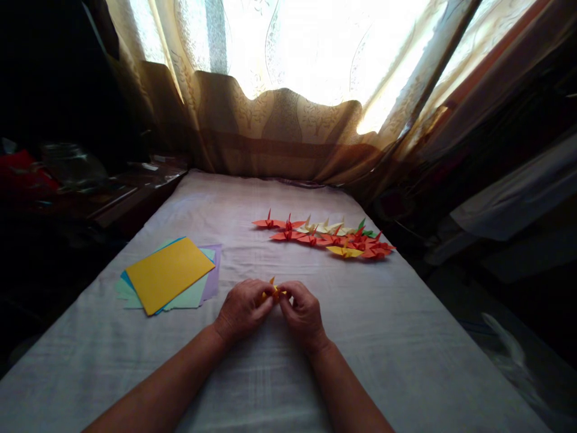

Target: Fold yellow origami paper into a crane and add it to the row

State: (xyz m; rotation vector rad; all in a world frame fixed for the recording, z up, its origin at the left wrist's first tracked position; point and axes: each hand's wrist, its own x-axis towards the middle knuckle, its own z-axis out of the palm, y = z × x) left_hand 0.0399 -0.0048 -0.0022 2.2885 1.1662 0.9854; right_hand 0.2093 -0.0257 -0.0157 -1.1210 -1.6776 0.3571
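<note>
A small yellow origami crane is pinched between my two hands, just above the white cloth. My left hand closes its fingertips on the crane's left side. From the right, my right hand grips the other side with thumb and forefinger. One pointed tip of the paper rises between the hands, while the rest is mostly covered by fingers. Beyond them to the right lie several folded cranes in rows: red ones, cream ones, a green one and a yellow one.
Left of my hands lies a stack of coloured paper, with a yellow sheet over green, blue and purple ones. The white cloth covers the surface. A dark side table with a glass jar stands at left. Curtains hang behind.
</note>
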